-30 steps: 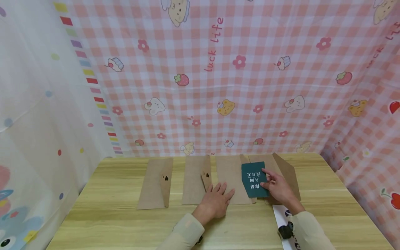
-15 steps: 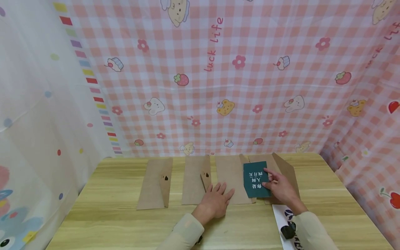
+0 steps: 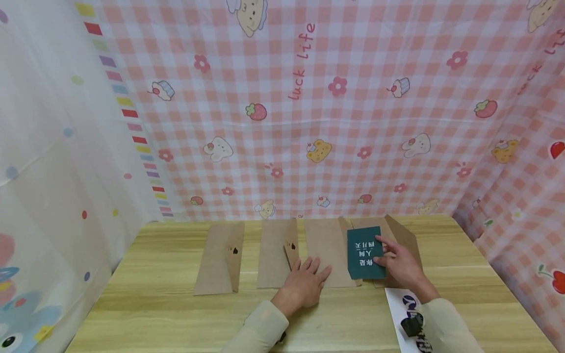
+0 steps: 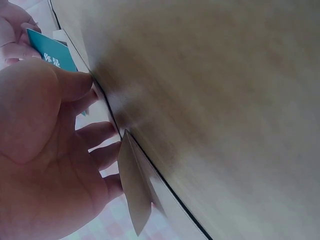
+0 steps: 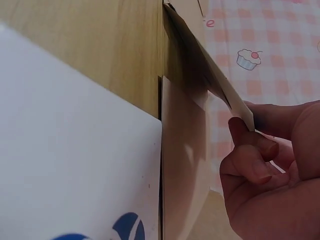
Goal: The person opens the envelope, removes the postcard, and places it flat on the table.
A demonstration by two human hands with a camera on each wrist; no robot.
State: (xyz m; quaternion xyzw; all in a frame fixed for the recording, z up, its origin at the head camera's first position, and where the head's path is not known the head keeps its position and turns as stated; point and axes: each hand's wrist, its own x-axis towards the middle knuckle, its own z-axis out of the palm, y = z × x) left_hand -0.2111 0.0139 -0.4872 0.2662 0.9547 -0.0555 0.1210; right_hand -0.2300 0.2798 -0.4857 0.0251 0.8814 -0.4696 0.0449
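Note:
My right hand (image 3: 399, 264) pinches the right edge of a dark teal card (image 3: 362, 245) with white characters, thumb on one side and fingers on the other. The card overlaps the right edge of the third brown envelope (image 3: 324, 245) and part of the fourth envelope (image 3: 368, 223), whose flap (image 3: 406, 240) stands out to the right. My left hand (image 3: 302, 287) lies palm down with fingers spread, its fingertips at the lower left of the third envelope and beside the second envelope's flap. In the left wrist view, that hand (image 4: 55, 145) touches along the table plane.
Two more brown envelopes, the second (image 3: 273, 255) and the first (image 3: 214, 260), lie to the left, each flap bearing a small dark print. A white sheet (image 3: 396, 306) with dark blue print lies under my right forearm. A checked pink cloth (image 3: 282, 122) hangs behind the wooden table (image 3: 154, 304).
My right hand has drawn the teal card a little to the right, and more of its lower left corner shows. The left hand has stayed in place.

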